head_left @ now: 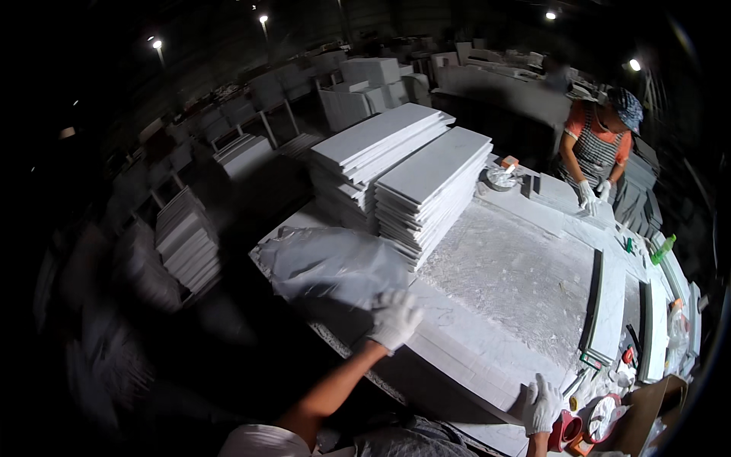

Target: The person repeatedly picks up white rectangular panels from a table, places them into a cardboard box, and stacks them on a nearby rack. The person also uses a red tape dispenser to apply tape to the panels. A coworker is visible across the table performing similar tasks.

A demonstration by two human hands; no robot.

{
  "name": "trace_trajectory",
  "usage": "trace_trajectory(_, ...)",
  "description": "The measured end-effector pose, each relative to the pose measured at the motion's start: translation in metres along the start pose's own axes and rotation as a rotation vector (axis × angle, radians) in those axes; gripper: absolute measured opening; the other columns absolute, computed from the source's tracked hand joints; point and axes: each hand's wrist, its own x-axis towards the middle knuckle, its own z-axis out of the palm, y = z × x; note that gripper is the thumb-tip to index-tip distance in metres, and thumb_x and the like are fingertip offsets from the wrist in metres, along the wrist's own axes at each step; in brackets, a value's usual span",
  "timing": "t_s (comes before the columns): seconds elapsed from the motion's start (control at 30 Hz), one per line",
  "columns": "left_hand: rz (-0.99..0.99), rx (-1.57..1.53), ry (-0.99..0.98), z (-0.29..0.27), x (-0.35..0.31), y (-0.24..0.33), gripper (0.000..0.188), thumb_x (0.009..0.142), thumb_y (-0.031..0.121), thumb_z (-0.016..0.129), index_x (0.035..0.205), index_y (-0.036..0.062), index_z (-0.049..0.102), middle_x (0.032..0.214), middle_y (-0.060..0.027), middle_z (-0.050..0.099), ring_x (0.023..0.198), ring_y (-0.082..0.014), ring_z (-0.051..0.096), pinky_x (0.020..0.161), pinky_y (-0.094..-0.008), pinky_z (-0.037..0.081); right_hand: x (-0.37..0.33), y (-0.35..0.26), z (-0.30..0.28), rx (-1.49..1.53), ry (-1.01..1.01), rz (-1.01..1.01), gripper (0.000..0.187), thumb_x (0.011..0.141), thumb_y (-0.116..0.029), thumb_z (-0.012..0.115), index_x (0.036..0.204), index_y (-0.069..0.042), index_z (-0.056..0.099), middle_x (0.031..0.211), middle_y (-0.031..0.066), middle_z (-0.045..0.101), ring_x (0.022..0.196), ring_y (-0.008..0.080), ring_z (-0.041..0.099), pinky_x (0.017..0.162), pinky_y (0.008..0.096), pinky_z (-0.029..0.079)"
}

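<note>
My left hand [396,320], in a white knit glove, is at the near corner of a crumpled clear plastic sheet [327,259]. Its fingers look spread, and I see nothing held in them. Over the near right part of the worktable is my right hand [541,405], also gloved, with its fingers stretched out and nothing in it. A band of pale slabs [472,352] runs along the table's near side between the two hands. Beyond the plastic stand two stacks of white stone slabs, a left stack [381,141] and a right stack [434,171].
Across the table a co-worker [598,145] in gloves and a checked apron bends over a slab. Long narrow slabs [607,305] lie at the right. Close to my right hand are a red container [565,430] and a brown box [647,415]. More slabs [185,240] stand at the left.
</note>
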Motion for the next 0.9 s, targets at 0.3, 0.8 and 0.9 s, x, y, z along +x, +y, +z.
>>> trace_trajectory(0.3, -0.355, -0.607, -0.274, 0.008, 0.002, -0.06, 0.045, 0.095, 0.042, 0.058, 0.123, 0.0072, 0.061, 0.115, -0.018, 0.066, 0.109, -0.0314, 0.062, 0.094, -0.038, 0.047, -0.016, 0.067, 0.051, 0.648, 0.309, 0.356, 0.049, 0.092, -0.021, 0.063, 0.136, -0.001, 0.051, 0.122, 0.0187, 0.063, 0.109, 0.0258, 0.064, 0.095, 0.0354, 0.048)
trace_trajectory(0.8, -0.6, -1.082, -0.562, 0.02, 0.011, -0.057, 0.021, 0.093, 0.028, 0.068, 0.095, 0.0075, 0.067, 0.092, 0.005, 0.062, 0.09, -0.0042, 0.052, 0.083, -0.0222, 0.042, -0.023, 0.087, 0.062, 0.851, 0.22, 0.377, 0.044, 0.095, -0.023, 0.06, 0.131, 0.002, 0.054, 0.113, 0.016, 0.067, 0.105, 0.0216, 0.063, 0.093, 0.0323, 0.048)
trace_trajectory(0.9, -0.604, -1.11, -0.587, 0.023, 0.013, -0.059, 0.021, 0.094, 0.029, 0.067, 0.094, 0.0078, 0.067, 0.092, 0.0051, 0.063, 0.09, -0.004, 0.052, 0.083, -0.0221, 0.042, -0.027, 0.086, 0.066, 0.903, 0.212, 0.443, 0.04, 0.095, -0.024, 0.061, 0.125, 0.003, 0.058, 0.11, 0.0113, 0.066, 0.102, 0.0169, 0.061, 0.09, 0.0292, 0.048)
